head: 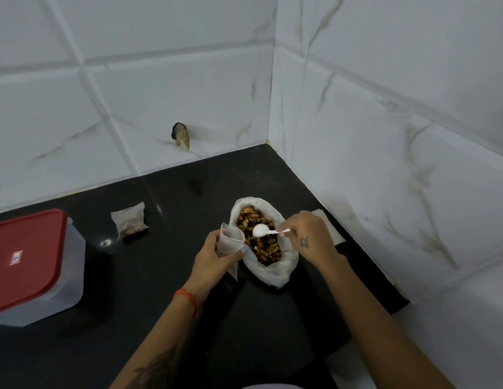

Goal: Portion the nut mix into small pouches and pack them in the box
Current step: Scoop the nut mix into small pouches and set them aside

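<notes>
From the head camera, looking down, I see my left hand in the lower centre of the frame. It is closed around a small empty pouch, and the fingers keep its mouth open and turned toward the nuts. My right hand, just right of centre, pinches the handle of a white plastic spoon. The bowl of the spoon hangs over the nut mix — I cannot tell if it carries any nuts, it looks plain white from above.

The mix lies in a big white bag with the rim rolled down, on the black counter, just beside my pouch.

One filled pouch already lies left of centre, well apart from my hands. The box stands at the left edge of the frame, with its red lid on — so I judge nothing is packed there yet, though I cannot see inside.

Much mix is left in the bag. I think I am at the second portion only; many scoops, the closing and the packing remain.
</notes>
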A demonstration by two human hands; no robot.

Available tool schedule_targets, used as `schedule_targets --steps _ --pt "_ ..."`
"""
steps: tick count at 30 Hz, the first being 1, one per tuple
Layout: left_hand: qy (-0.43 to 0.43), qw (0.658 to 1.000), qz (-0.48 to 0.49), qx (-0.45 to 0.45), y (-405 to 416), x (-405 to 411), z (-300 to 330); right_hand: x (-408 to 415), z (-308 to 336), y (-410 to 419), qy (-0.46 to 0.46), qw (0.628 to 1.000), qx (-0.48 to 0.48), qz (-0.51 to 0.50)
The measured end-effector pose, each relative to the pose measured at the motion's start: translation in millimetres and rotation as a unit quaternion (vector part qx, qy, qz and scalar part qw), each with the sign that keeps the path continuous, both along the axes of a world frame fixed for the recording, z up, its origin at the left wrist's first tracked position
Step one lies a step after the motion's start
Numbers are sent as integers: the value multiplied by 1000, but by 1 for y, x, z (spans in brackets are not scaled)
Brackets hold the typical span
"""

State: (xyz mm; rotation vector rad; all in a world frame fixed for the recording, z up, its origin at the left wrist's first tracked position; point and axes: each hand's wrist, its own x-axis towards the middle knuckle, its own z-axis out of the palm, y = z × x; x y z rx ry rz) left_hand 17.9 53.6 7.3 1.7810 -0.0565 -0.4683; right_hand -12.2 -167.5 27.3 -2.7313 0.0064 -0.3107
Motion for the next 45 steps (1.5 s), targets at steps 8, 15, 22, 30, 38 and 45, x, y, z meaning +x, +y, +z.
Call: schedule_targets --steps 8,15,22,30,38,45 --pt "33 999 -15 -16 -4 3 -3 2 2 18 62 996 9 -60" --pt "46 999 -20 -22 -6 3 -4 4 10 13 109 991 -24 -78" --pt "42 998 -24 -34 -9 3 -4 11 12 5 205 942 234 -127" --pt "33 998 -27 -35 -11 4 -3 12 6 7 197 903 339 -177" --pt "26 998 -30 -40 -12 2 1 10 8 3 205 865 423 -172" --pt "31 998 -31 -45 -11 4 2 18 7 4 284 826 444 -201"
